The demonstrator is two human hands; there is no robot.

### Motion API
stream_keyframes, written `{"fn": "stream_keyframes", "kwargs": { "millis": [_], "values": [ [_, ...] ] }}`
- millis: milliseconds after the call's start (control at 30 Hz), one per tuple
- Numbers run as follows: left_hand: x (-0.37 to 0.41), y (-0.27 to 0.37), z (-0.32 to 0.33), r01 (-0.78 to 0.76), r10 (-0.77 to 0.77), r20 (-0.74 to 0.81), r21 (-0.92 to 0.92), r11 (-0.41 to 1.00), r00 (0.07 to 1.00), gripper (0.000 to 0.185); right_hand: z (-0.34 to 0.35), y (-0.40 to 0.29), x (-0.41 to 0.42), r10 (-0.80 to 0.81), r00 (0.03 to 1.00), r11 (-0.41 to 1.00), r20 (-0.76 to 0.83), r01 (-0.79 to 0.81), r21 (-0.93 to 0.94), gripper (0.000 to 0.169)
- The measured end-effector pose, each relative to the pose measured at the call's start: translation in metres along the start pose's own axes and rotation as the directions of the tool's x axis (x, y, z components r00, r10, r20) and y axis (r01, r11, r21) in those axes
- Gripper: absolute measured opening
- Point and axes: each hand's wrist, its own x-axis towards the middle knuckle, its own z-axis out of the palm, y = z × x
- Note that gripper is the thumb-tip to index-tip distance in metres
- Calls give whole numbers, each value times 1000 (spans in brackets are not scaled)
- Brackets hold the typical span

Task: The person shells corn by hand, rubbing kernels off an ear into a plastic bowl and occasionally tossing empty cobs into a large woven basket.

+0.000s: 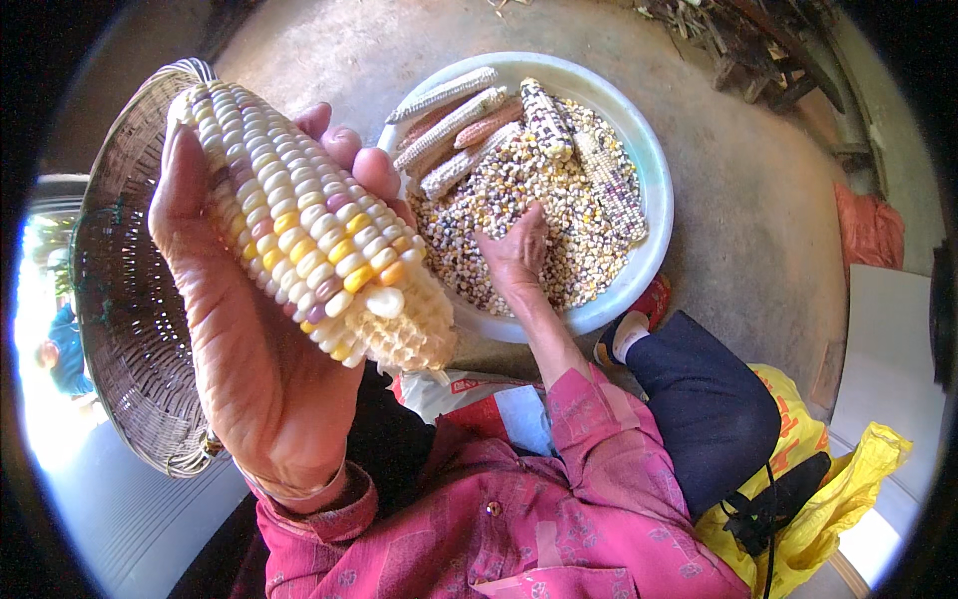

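Close to the camera, my left hand grips a corn cob with white, yellow and purple kernels. Its lower end is stripped, and one loose-looking white kernel sits at that edge. My right hand rests on loose mixed-colour corn kernels in a pale plastic basin, thumb and forefinger spread; the other fingertips are hard to make out. Several bare cobs lie at the basin's upper left. Beyond my right hand are a black-and-white cob and a partly shelled cob.
A woven bamboo basket stands at the left, partly behind my left hand. Yellow plastic bags lie beside my right leg. Firewood is stacked at upper right, above a red sack. Someone in blue shows at the far left.
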Motion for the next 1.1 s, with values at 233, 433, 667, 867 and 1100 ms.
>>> {"fn": "stream_keyframes", "kwargs": {
  "millis": [233, 433, 667, 867, 1100],
  "values": [
    [0, -16, 2, -114, 116, -78, 29, 993, 990, 55, 23, -31, 14, 324, 893, 915, 313, -379, 135, 109],
    [6, -14, -1, 19, -19, 0, 38, 999, 1000, 52, 16, -67, 31, 152, 803, 833, 577, -418, 363, 103],
    [6, -20, -16, 24, -11, 132, -95, 995, 991, 50, -41, -37, 57, 31, 533, 979, 845, 152, -132, 93],
    [-2, -19, -23, 101, -54, 192, -242, 965, 980, 50, -95, 30, 58, 322, 556, 555, 766, 545, -629, 72],
    [-6, -24, -23, 118, -68, 202, -247, 962, 977, 51, -31, 119, 23, 176, 381, 880, 908, 352, -318, 75]
  ]
}}
